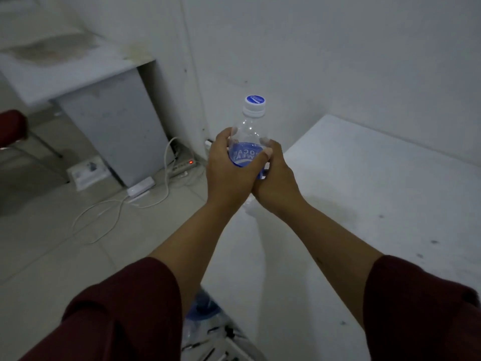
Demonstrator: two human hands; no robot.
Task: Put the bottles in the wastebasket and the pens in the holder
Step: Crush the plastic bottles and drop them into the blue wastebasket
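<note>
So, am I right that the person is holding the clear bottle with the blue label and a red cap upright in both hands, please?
Not quite: the cap is white with a blue top, not red. As the head view shows, the rest holds: the clear bottle with the blue label stands upright, held by the left hand and the right hand together.

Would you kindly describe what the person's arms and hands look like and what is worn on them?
Both hands, left and right, are bare, with no gloves, rings or watch visible. Loose dark red sleeves end partway along each forearm.
</note>
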